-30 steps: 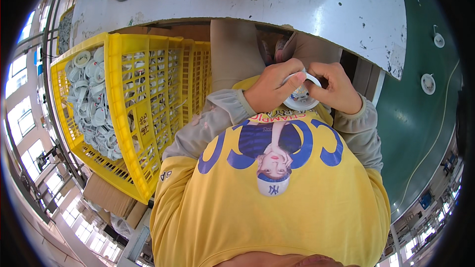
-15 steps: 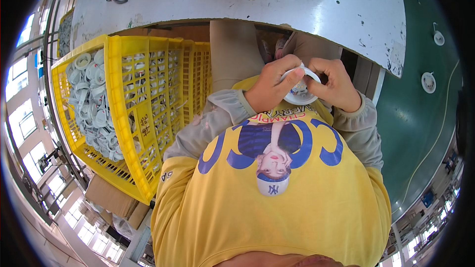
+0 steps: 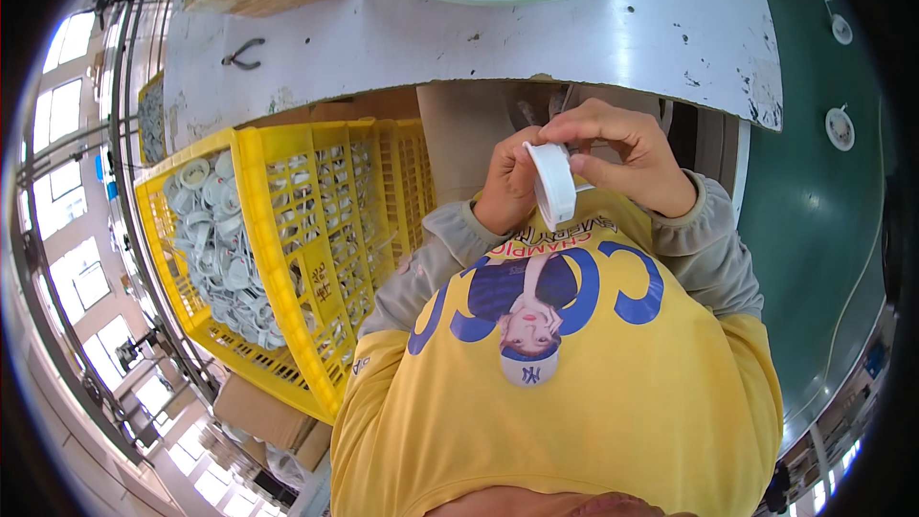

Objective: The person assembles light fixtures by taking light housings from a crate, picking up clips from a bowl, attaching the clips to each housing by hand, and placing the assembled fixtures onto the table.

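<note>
Round white plastic cap (image 3: 552, 184) now tipped edge-on vs. flat before; left hand (image 3: 509, 184) & right hand (image 3: 627, 155) both pinch it, prob. inspecting.

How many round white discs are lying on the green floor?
2. One disc lies near the table's far right corner; the other disc lies just below it in the picture. More may be hidden beyond the picture's dark rim.
</note>
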